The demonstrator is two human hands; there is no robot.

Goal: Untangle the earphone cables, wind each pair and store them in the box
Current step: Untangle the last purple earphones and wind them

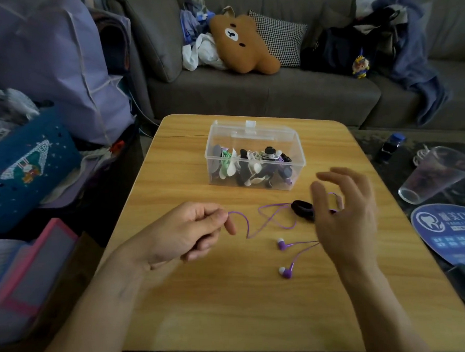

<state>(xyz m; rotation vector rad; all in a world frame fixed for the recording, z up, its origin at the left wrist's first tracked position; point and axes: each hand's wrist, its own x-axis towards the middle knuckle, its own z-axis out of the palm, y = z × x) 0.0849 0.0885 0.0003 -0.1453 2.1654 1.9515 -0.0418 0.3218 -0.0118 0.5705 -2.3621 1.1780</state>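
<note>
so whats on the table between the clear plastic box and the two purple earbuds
In the head view, between the clear plastic box and the two purple earbuds lie loops of thin purple cable and a small black band on bare wooden tabletop.

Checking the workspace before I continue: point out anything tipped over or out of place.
A clear plastic cup lies on its side on the dark surface right of the wooden table, a white cord at its base. No spill shows. The clear box stands upright.

Dim soft indoor light, blurred right hand point(343, 210), warped edges
</note>
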